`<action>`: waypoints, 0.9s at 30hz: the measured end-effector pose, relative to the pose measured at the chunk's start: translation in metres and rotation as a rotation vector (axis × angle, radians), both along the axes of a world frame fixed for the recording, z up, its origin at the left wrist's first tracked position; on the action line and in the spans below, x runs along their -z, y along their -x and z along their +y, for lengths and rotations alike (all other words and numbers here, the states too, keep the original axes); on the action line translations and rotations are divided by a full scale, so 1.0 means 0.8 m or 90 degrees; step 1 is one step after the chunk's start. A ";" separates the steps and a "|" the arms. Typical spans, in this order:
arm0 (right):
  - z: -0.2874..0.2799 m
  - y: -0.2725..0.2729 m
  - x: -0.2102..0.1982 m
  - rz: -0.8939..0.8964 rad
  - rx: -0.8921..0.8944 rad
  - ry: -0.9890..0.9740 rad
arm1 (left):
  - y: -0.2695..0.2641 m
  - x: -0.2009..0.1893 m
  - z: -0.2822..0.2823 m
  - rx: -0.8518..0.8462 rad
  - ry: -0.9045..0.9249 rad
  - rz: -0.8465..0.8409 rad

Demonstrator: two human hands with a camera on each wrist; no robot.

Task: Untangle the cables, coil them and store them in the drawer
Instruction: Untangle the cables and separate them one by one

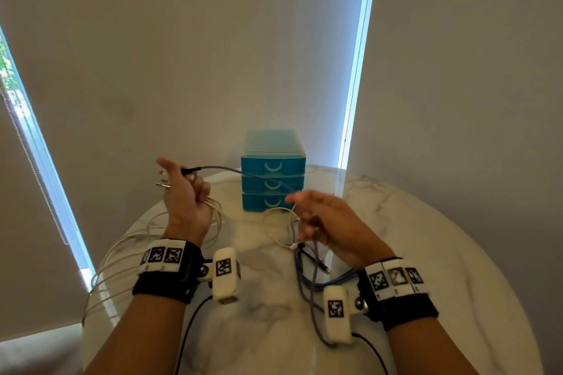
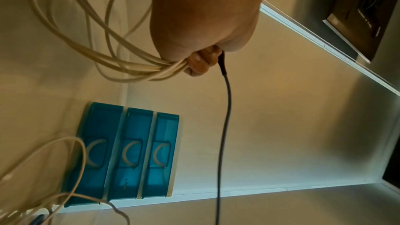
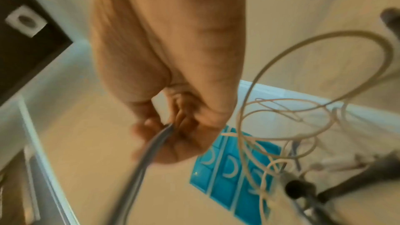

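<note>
My left hand [image 1: 185, 192] is raised above the table's left part and grips a bundle of cream cable loops [image 1: 128, 256] together with the plug end of a grey cable [image 1: 219, 168]. The left wrist view shows the cream cable [image 2: 121, 57] and grey cable [image 2: 225, 126] leaving my curled fingers [image 2: 201, 61]. That grey cable runs right, across the drawer fronts, to my right hand [image 1: 316, 219], whose fingers curl round grey strands [image 3: 149, 150]. Below it a tangle of blue, grey and cream cables [image 1: 301, 256] lies on the table. The teal three-drawer unit [image 1: 273, 170] stands behind, all drawers closed.
The round white marble table [image 1: 411, 237] carries everything. Cream loops hang over its left edge [image 1: 94, 283]. Roller blinds [image 1: 182, 55] close off the windows behind the drawer unit. Black leads run from both wrist cameras toward me.
</note>
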State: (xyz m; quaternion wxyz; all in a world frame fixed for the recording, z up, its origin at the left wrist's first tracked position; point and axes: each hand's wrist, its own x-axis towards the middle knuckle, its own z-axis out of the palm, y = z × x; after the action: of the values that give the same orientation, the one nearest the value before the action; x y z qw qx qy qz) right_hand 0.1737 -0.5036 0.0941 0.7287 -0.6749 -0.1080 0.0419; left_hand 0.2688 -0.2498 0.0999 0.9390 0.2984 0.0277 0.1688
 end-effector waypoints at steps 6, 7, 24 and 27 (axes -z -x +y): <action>-0.009 -0.012 0.005 -0.056 0.152 -0.069 | 0.006 -0.004 -0.016 0.100 -0.037 -0.052; -0.010 -0.012 0.007 -0.041 0.169 -0.008 | 0.008 -0.006 -0.015 0.126 -0.045 -0.070; -0.013 -0.002 -0.013 0.005 0.106 -0.108 | 0.052 -0.019 -0.062 0.183 -0.761 -0.121; -0.018 0.006 -0.014 0.047 -0.024 -0.016 | 0.036 -0.017 -0.054 -0.021 -0.489 -0.066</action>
State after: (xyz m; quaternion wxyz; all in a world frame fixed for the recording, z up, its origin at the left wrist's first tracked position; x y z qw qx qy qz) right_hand 0.1692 -0.5181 0.1050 0.7398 -0.6614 -0.0942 0.0795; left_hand 0.2397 -0.2928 0.1139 0.7559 0.6192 -0.0802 0.1969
